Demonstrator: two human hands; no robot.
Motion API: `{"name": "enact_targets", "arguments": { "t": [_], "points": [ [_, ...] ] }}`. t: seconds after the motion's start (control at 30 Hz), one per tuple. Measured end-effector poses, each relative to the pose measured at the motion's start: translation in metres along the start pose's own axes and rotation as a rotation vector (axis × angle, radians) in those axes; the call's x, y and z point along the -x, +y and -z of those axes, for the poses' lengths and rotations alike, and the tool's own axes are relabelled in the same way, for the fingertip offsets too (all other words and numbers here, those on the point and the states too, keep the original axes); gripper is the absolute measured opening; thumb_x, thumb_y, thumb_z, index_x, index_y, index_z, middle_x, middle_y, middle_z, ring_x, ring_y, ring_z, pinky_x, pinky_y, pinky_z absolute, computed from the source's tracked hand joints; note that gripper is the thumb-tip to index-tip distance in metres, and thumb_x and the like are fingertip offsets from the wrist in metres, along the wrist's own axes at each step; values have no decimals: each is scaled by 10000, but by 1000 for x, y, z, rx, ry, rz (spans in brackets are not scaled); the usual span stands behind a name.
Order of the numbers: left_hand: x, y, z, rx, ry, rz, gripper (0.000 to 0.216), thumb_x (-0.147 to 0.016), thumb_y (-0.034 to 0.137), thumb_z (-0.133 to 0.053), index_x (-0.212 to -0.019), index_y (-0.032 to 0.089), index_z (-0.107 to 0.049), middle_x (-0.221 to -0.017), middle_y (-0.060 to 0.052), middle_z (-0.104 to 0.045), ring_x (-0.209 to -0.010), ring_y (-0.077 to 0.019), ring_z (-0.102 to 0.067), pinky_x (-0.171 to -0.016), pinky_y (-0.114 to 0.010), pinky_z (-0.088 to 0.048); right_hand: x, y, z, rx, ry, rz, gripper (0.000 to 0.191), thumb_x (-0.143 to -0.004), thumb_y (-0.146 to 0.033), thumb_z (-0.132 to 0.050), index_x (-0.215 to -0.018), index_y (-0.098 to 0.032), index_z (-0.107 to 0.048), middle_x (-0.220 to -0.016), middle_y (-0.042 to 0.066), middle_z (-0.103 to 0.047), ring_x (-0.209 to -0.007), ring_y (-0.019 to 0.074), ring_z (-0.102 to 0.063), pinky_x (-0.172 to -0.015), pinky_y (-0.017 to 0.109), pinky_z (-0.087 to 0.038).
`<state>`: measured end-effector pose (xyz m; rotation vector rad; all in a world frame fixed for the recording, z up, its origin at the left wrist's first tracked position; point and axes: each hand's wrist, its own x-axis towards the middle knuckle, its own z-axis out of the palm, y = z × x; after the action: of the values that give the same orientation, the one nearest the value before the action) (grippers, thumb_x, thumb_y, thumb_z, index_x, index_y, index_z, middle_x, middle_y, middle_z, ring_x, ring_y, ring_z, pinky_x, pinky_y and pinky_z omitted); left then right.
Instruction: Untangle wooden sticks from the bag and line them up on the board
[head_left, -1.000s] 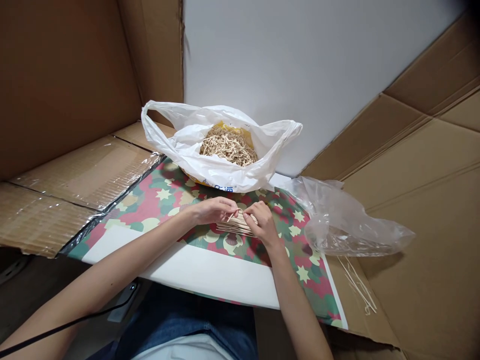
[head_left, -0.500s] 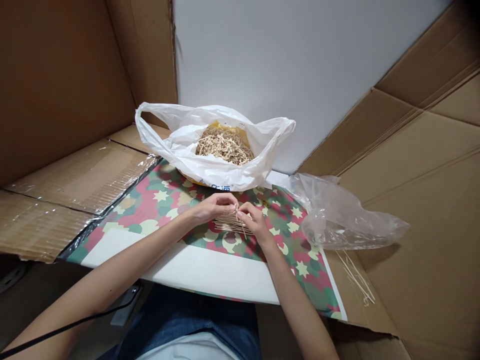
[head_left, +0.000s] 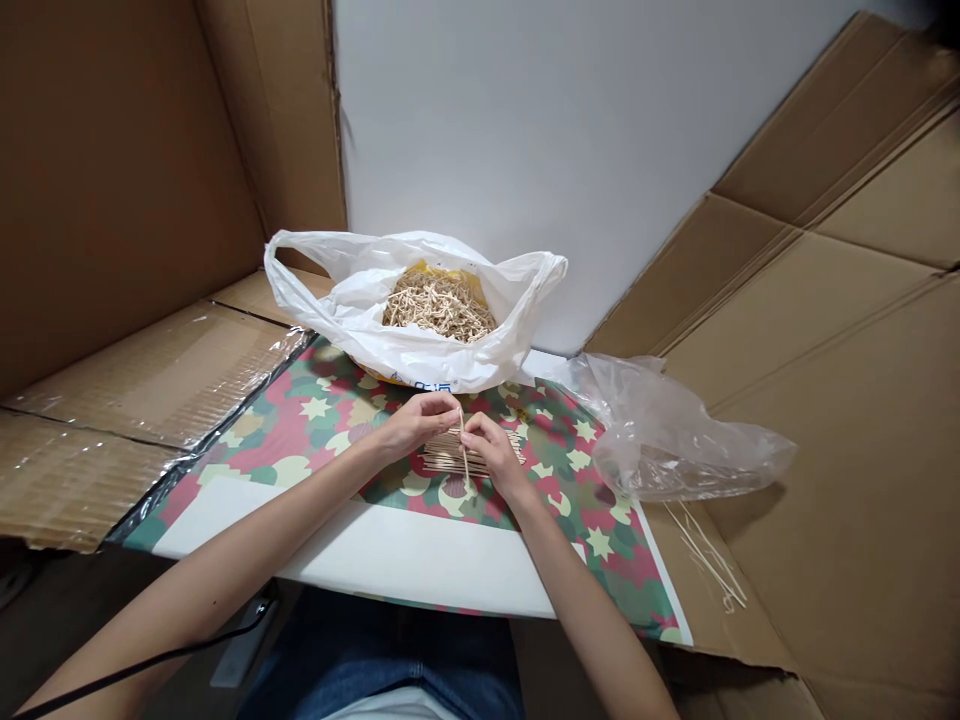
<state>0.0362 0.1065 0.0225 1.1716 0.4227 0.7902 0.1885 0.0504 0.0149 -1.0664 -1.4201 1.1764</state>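
My left hand (head_left: 417,424) and my right hand (head_left: 491,449) meet over a flat pile of thin wooden sticks (head_left: 444,458) lying on a star-patterned board (head_left: 315,420). Both hands pinch a single thin stick (head_left: 464,458) that stands nearly upright between their fingertips, its lower end pointing toward me. Just beyond the hands sits an open white plastic bag (head_left: 409,345) filled with pale, short, stringy pieces (head_left: 439,303).
A crumpled clear plastic bag (head_left: 675,440) lies to the right of the board. A few loose sticks (head_left: 709,565) rest on the cardboard at the right. Cardboard walls (head_left: 120,180) surround the space, and a black cable (head_left: 150,660) runs across my lap at the lower left.
The right hand has lifted off the stick pile and joined the left in pinching one stick, which has swung from lying slanted to nearly upright. The view has shifted slightly.
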Motion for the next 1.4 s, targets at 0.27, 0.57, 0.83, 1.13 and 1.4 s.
{"name": "enact_targets", "arguments": {
  "t": [0.27,0.57,0.83,1.13,1.4],
  "points": [
    [-1,-4,-3,141,-106,35,225,-665,267,-705,-784,100,-613,-686,-19,-584,-598,-95,-527,-569,-205,-394,-3,10,-4,-105,62,3,126,-698,-287,-540,-666,-193,-463,-665,-28,-469,-599,117,-491,-605,254,-398],
    [-1,-7,-5,222,-37,46,197,-647,242,-723,-717,98,-608,-624,5,-551,-537,-60,-499,-517,-171,-380,-1,4,-4,-98,5,-5,141,-725,-321,-536,-697,-198,-475,-673,-22,-485,-609,124,-490,-602,257,-397],
    [-3,-3,3,299,68,20,174,-645,228,-724,-734,116,-624,-576,26,-518,-514,-44,-474,-506,-166,-367,3,-5,-4,-41,-123,-89,135,-736,-293,-551,-675,-190,-489,-621,-33,-457,-556,99,-427,-522,223,-338],
    [-3,0,4,388,111,10,174,-644,207,-724,-752,122,-617,-624,27,-528,-528,-27,-459,-492,-144,-356,5,-6,-4,-64,-173,-98,107,-738,-243,-546,-668,-186,-491,-635,-32,-483,-568,102,-439,-539,228,-334],
    [0,-7,-2,364,-6,116,207,-655,231,-716,-753,101,-590,-640,18,-506,-536,-32,-460,-504,-144,-353,1,-1,-3,-164,176,3,156,-746,-290,-524,-638,-197,-461,-598,-32,-450,-566,112,-428,-557,238,-344]
  ]
}}
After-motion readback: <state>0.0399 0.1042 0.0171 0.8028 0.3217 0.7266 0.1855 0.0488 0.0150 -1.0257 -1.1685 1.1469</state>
